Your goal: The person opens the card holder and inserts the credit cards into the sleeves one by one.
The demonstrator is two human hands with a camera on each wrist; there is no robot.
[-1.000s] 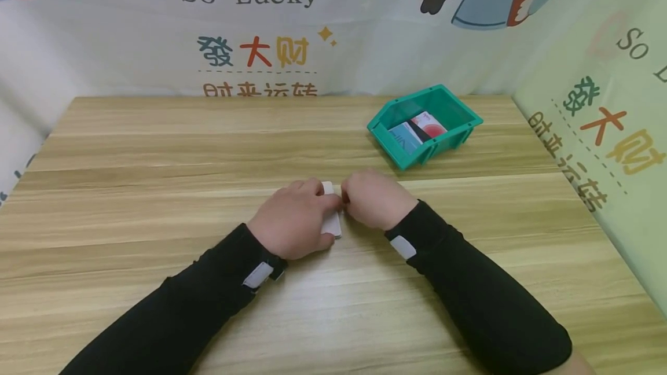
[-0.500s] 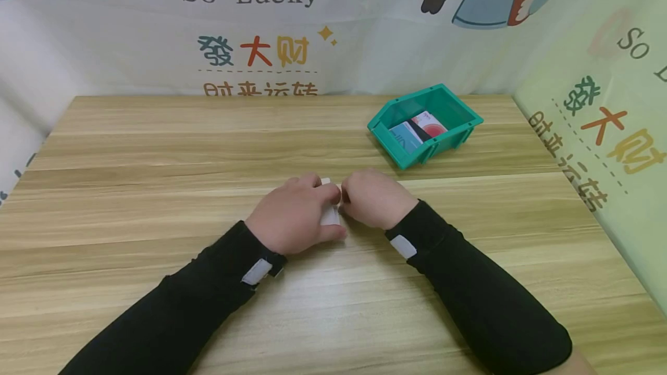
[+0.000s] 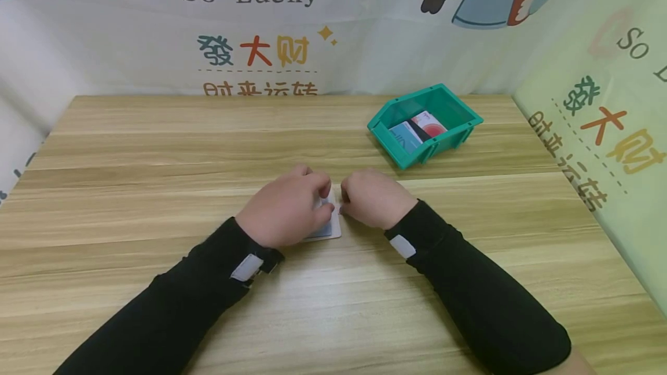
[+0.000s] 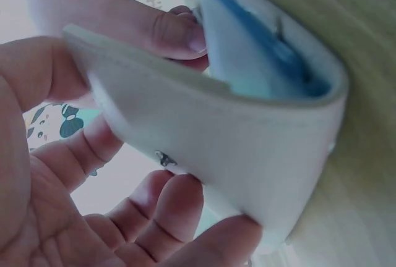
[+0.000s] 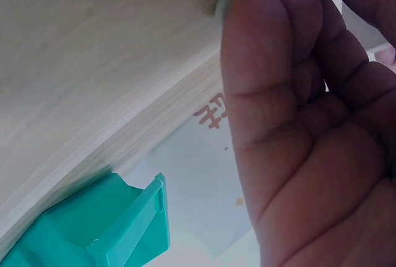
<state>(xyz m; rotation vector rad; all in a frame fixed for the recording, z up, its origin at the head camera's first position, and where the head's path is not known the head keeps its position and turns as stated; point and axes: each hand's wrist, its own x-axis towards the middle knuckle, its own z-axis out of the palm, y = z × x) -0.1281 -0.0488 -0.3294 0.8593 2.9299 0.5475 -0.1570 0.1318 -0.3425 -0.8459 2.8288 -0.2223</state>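
A small white wallet (image 4: 216, 137) with stitched edges and a little metal emblem stands partly unfolded on the wooden table, its blue inside showing. In the head view, only a pale strip of the wallet (image 3: 335, 229) shows beside the fingers. My left hand (image 3: 283, 204) holds its raised cover, thumb on one side and fingers on the outer face. At the right edge, my right hand (image 3: 375, 198) has curled fingers and pinches the wallet's border; its thumb (image 4: 185, 38) reaches the inner side. The right wrist view mostly hides the wallet behind the fingers (image 5: 257, 63).
Toward the back right stands a green plastic bin (image 3: 453, 110) with a blue box (image 3: 405, 136) and a pink-and-white box (image 3: 429, 125) inside. Behind the wooden table (image 3: 182, 143) hangs a white printed cloth (image 3: 365, 57), and another panel borders the right side.
My left hand has lifted the white wallet's cover and drawn it leftward, so the bluish inside now shows. My right hand has stayed at the wallet's right edge. The green bin is unmoved.
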